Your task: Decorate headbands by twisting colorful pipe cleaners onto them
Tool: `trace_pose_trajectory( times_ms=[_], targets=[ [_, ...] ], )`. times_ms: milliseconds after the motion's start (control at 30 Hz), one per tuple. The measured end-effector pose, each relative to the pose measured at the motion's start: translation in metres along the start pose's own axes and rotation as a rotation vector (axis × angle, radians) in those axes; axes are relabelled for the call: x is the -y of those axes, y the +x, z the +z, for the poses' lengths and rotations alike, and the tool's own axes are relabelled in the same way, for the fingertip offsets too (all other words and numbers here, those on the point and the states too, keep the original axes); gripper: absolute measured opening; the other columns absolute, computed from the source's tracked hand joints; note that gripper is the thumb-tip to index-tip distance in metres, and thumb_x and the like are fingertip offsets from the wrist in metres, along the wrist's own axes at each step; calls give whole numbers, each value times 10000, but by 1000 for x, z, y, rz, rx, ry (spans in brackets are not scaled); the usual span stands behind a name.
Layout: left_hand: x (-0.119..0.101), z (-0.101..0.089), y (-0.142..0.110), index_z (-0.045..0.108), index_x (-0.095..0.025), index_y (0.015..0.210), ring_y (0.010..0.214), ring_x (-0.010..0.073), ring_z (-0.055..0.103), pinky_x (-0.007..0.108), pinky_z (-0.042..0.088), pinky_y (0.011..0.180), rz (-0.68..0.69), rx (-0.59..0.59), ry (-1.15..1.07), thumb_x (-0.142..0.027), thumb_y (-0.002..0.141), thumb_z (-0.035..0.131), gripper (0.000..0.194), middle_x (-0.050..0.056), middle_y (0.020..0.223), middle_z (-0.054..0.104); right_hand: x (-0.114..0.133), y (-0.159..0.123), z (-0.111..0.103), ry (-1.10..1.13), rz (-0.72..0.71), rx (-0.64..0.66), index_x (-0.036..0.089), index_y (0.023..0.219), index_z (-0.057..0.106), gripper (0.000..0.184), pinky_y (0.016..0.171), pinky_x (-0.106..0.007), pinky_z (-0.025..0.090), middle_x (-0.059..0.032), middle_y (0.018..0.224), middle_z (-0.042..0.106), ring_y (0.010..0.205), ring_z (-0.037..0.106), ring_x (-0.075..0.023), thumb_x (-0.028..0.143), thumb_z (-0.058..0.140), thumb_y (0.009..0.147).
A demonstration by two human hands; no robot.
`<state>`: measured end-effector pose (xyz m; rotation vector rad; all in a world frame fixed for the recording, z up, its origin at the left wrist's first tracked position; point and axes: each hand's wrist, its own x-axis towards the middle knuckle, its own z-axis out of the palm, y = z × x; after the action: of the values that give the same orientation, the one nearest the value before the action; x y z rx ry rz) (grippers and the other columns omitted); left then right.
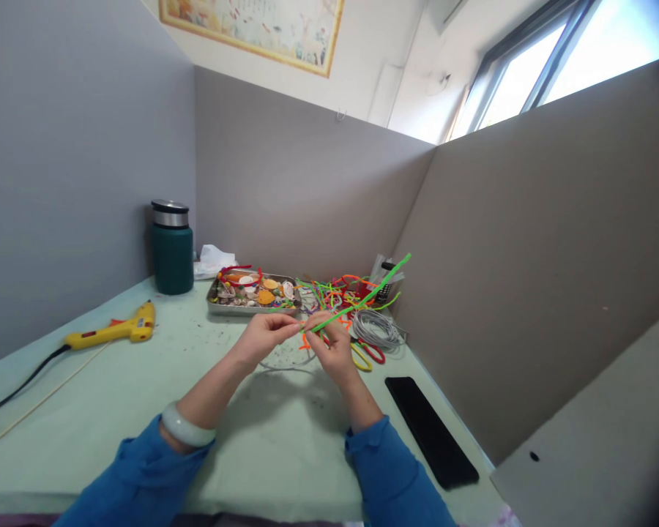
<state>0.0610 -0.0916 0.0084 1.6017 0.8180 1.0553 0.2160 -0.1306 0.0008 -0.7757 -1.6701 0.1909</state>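
A bright green pipe cleaner (381, 284) slants up to the right from between my hands, above the table. My right hand (332, 344) is closed on it, thumb and fingers pinched near its lower end. My left hand (266, 337) pinches at that same end, its fingertips almost touching those of the right; the exact spot it grips is too small to see clearly. Below and behind the hands, a loop of grey wire (285, 368) rests on the table. Scissors with red and yellow handles (362, 357) lie just right of my right hand.
Behind my hands stand a metal tray (228, 310) of shells and a heap of coloured pipe cleaners (334, 293). Coiled grey wire (378, 329) and a black strip (431, 432) lie right. Leftward are a yellow glue gun (113, 333), a thin stick (49, 395) and a green flask (172, 252).
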Motion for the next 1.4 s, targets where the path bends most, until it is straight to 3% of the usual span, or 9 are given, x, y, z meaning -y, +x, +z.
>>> trace_pose_trajectory(
  times_ms=[967, 1400],
  targets=[
    [-1, 0, 0, 705, -125, 827, 449, 60, 221, 216, 149, 417, 5, 25, -7, -448, 681, 637, 361, -61, 481, 355, -2, -1, -1, -21, 2, -2, 200, 768, 587, 65, 726, -312, 440, -40, 810, 584, 805, 553, -175, 166, 534, 785],
    [-1, 1, 0, 712, -122, 786, 427, 59, 215, 227, 135, 410, 2, 2, 5, -421, 651, 660, 332, -56, 433, 391, -2, -1, -1, -17, 3, -3, 197, 775, 590, 56, 711, -308, 446, -43, 806, 591, 790, 557, -175, 175, 539, 778]
  ],
)
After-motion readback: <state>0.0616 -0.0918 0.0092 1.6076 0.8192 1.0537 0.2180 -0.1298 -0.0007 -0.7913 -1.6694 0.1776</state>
